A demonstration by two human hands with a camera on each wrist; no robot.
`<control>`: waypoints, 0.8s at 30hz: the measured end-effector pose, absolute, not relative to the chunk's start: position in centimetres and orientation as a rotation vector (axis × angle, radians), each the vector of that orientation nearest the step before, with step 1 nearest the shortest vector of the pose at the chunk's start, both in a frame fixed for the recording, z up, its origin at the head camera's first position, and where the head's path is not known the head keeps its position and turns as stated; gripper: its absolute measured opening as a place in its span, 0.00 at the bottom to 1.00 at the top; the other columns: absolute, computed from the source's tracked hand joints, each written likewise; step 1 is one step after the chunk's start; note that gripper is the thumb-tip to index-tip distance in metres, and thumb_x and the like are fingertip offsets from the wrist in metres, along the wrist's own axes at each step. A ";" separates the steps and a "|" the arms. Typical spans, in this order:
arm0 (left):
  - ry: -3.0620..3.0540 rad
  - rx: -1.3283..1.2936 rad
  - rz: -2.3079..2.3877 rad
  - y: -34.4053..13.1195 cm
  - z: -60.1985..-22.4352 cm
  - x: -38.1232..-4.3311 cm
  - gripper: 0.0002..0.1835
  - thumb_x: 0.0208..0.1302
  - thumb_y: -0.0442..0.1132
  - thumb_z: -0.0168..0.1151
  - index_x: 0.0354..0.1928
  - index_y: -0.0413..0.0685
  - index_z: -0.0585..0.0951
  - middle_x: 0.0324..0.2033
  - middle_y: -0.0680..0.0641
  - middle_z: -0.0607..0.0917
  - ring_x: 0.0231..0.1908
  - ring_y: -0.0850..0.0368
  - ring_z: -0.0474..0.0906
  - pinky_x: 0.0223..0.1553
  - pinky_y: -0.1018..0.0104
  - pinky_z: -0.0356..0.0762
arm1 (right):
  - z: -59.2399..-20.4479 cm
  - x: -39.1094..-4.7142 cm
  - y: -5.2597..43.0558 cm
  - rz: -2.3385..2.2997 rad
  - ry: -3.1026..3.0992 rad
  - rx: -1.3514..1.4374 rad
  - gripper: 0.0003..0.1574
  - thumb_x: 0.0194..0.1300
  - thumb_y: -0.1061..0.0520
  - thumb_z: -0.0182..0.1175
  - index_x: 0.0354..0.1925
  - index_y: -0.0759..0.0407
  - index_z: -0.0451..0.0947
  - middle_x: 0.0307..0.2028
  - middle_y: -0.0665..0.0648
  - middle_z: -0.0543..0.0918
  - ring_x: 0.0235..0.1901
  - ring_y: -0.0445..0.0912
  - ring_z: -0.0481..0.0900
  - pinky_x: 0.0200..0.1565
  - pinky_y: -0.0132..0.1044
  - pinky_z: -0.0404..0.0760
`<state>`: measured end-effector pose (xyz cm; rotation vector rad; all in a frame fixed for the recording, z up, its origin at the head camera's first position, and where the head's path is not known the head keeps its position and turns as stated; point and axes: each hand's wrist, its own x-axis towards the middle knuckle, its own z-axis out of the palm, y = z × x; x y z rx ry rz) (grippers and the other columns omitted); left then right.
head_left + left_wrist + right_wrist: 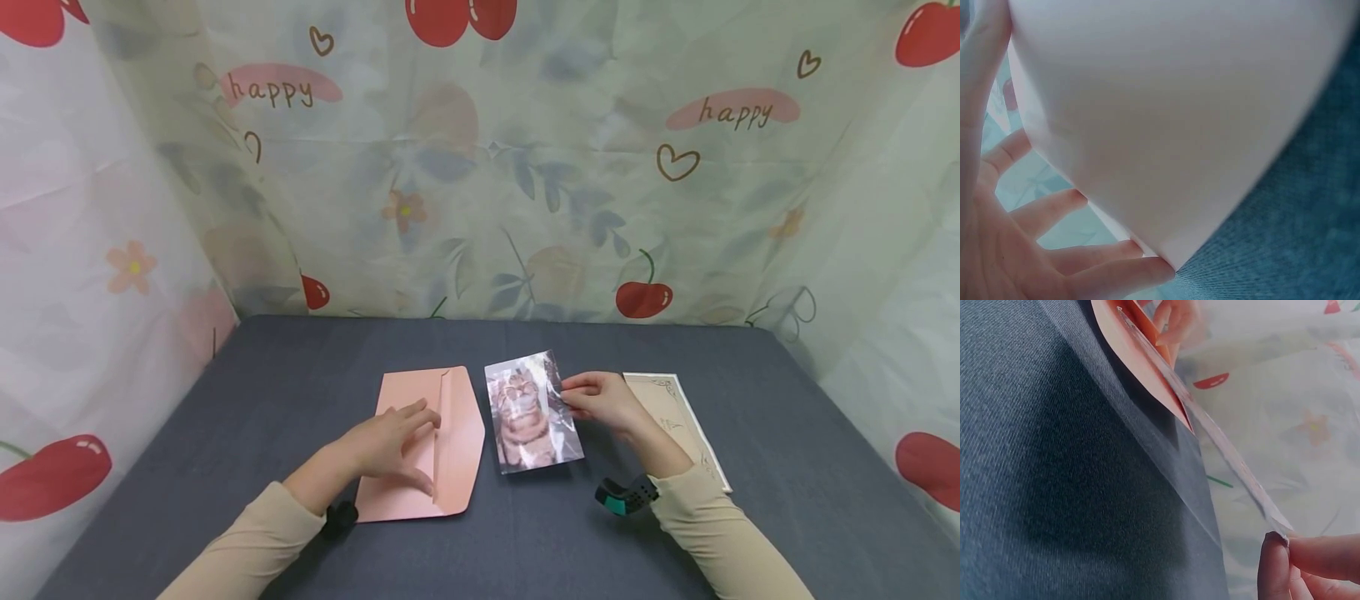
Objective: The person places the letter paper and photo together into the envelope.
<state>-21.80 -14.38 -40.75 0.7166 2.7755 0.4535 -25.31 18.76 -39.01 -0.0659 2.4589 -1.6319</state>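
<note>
A pink envelope lies on the dark cloth with its pointed flap unfolded toward the right. Over its pocket, my left hand has thumb and fingers spread, and the fingertips touch the pocket's edge. The left wrist view shows the pale paper close up with fingertips along its rim. My right hand pinches the right edge of a glossy photo between thumb and fingers. The photo is tilted, just right of the flap. From the right wrist it appears nearly edge-on, overlapping the envelope.
A cream card with an ornate border lies on the table at right, partly behind the right forearm. A dark wristband with a green part hangs at the right wrist. Printed curtains stand around the table's back and sides.
</note>
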 end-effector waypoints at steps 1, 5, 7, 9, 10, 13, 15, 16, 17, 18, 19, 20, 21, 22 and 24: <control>2.775 0.715 0.454 -14.4 -40.7 -21.8 0.44 0.33 0.68 0.71 0.56 0.64 0.69 0.70 0.42 0.60 0.64 0.32 0.63 0.56 0.39 0.68 | -39.0 -25.3 18.7 -1.630 2.458 -0.065 0.20 0.62 0.64 0.59 0.50 0.76 0.73 0.36 0.60 0.84 0.27 0.36 0.79 0.34 0.32 0.82; 2.773 0.706 0.451 -14.3 -40.7 -21.8 0.44 0.33 0.68 0.71 0.56 0.63 0.69 0.70 0.42 0.60 0.64 0.31 0.62 0.56 0.38 0.67 | -39.0 -25.3 18.3 -1.625 2.455 -0.082 0.20 0.61 0.64 0.59 0.49 0.76 0.73 0.36 0.61 0.85 0.27 0.37 0.79 0.35 0.34 0.83; 2.772 0.698 0.449 -14.3 -40.7 -21.8 0.44 0.33 0.68 0.71 0.57 0.63 0.69 0.70 0.42 0.60 0.64 0.30 0.62 0.56 0.38 0.67 | -39.0 -25.2 18.1 -1.622 2.452 -0.090 0.20 0.61 0.64 0.59 0.49 0.75 0.73 0.36 0.61 0.85 0.27 0.37 0.79 0.35 0.34 0.83; 2.772 0.698 0.449 -14.3 -40.6 -21.8 0.44 0.33 0.68 0.71 0.57 0.63 0.69 0.70 0.42 0.60 0.64 0.30 0.62 0.56 0.38 0.67 | -39.1 -25.2 17.8 -1.622 2.448 -0.091 0.19 0.61 0.64 0.59 0.49 0.75 0.73 0.36 0.62 0.85 0.27 0.37 0.79 0.35 0.34 0.83; 2.771 0.700 0.450 -14.3 -40.6 -21.8 0.44 0.33 0.68 0.71 0.57 0.63 0.69 0.70 0.42 0.60 0.64 0.30 0.62 0.56 0.38 0.67 | -39.1 -25.2 17.7 -1.626 2.443 -0.089 0.19 0.61 0.64 0.59 0.49 0.75 0.73 0.36 0.62 0.85 0.27 0.37 0.80 0.35 0.34 0.83; 2.771 0.711 0.454 -14.4 -40.6 -21.8 0.44 0.34 0.68 0.71 0.57 0.63 0.69 0.70 0.41 0.60 0.64 0.30 0.62 0.56 0.38 0.67 | -39.2 -25.1 17.4 -1.639 2.420 -0.107 0.20 0.61 0.65 0.59 0.49 0.76 0.73 0.36 0.62 0.85 0.27 0.36 0.79 0.35 0.34 0.83; 2.771 0.719 0.456 -14.4 -40.6 -21.8 0.44 0.34 0.68 0.71 0.57 0.62 0.69 0.70 0.41 0.60 0.64 0.30 0.62 0.56 0.38 0.67 | -39.2 -25.1 17.1 -1.647 2.409 -0.110 0.20 0.61 0.65 0.59 0.49 0.76 0.73 0.36 0.61 0.84 0.27 0.36 0.79 0.35 0.33 0.83; 2.771 0.723 0.458 -14.4 -40.6 -21.7 0.44 0.34 0.68 0.71 0.57 0.62 0.69 0.70 0.41 0.60 0.64 0.30 0.62 0.56 0.38 0.67 | -39.3 -25.2 17.0 -1.657 2.399 -0.106 0.20 0.61 0.65 0.59 0.49 0.76 0.73 0.36 0.61 0.84 0.27 0.36 0.79 0.35 0.33 0.83; 2.771 0.725 0.459 -14.4 -40.6 -21.7 0.44 0.34 0.68 0.71 0.57 0.62 0.69 0.70 0.41 0.60 0.64 0.30 0.62 0.56 0.39 0.67 | -39.3 -25.2 16.9 -1.655 2.398 -0.118 0.20 0.61 0.65 0.59 0.50 0.77 0.72 0.36 0.61 0.84 0.27 0.36 0.79 0.35 0.34 0.83; 2.770 0.727 0.460 -14.4 -40.6 -21.7 0.44 0.34 0.68 0.71 0.56 0.62 0.69 0.70 0.41 0.60 0.63 0.30 0.62 0.56 0.39 0.67 | -39.3 -25.2 16.8 -1.659 2.394 -0.110 0.20 0.61 0.65 0.59 0.49 0.76 0.73 0.36 0.60 0.84 0.27 0.36 0.79 0.35 0.33 0.83; 2.770 0.729 0.461 -14.4 -40.6 -21.7 0.44 0.34 0.68 0.71 0.56 0.62 0.69 0.70 0.41 0.60 0.63 0.29 0.62 0.56 0.38 0.67 | -39.4 -25.2 16.6 -1.657 2.395 -0.107 0.19 0.61 0.65 0.59 0.49 0.76 0.73 0.35 0.60 0.84 0.27 0.36 0.79 0.35 0.33 0.83; 2.770 0.730 0.461 -14.4 -40.6 -21.7 0.44 0.34 0.68 0.71 0.56 0.62 0.69 0.70 0.41 0.60 0.63 0.29 0.62 0.56 0.39 0.67 | -39.4 -25.2 16.5 -1.659 2.394 -0.097 0.19 0.61 0.65 0.59 0.49 0.75 0.73 0.35 0.60 0.84 0.27 0.36 0.79 0.35 0.34 0.83; 2.771 0.731 0.460 -14.4 -40.6 -21.7 0.44 0.34 0.68 0.71 0.56 0.62 0.69 0.70 0.41 0.60 0.63 0.29 0.62 0.56 0.39 0.67 | -39.4 -25.2 16.4 -1.657 2.395 -0.099 0.19 0.61 0.65 0.59 0.49 0.75 0.73 0.35 0.60 0.84 0.27 0.37 0.79 0.35 0.34 0.83; 2.770 0.730 0.461 -14.4 -40.6 -21.7 0.44 0.34 0.68 0.71 0.56 0.62 0.69 0.70 0.41 0.60 0.63 0.29 0.62 0.56 0.39 0.67 | -39.4 -25.2 16.3 -1.654 2.397 -0.104 0.19 0.61 0.65 0.59 0.49 0.75 0.74 0.35 0.60 0.85 0.27 0.37 0.79 0.35 0.34 0.83; 2.767 0.726 0.462 -14.4 -40.6 -21.7 0.44 0.34 0.68 0.71 0.56 0.62 0.69 0.70 0.41 0.60 0.63 0.30 0.62 0.56 0.39 0.68 | -39.5 -25.2 16.1 -1.649 2.400 -0.099 0.18 0.61 0.65 0.60 0.48 0.75 0.74 0.35 0.60 0.84 0.27 0.37 0.79 0.36 0.35 0.83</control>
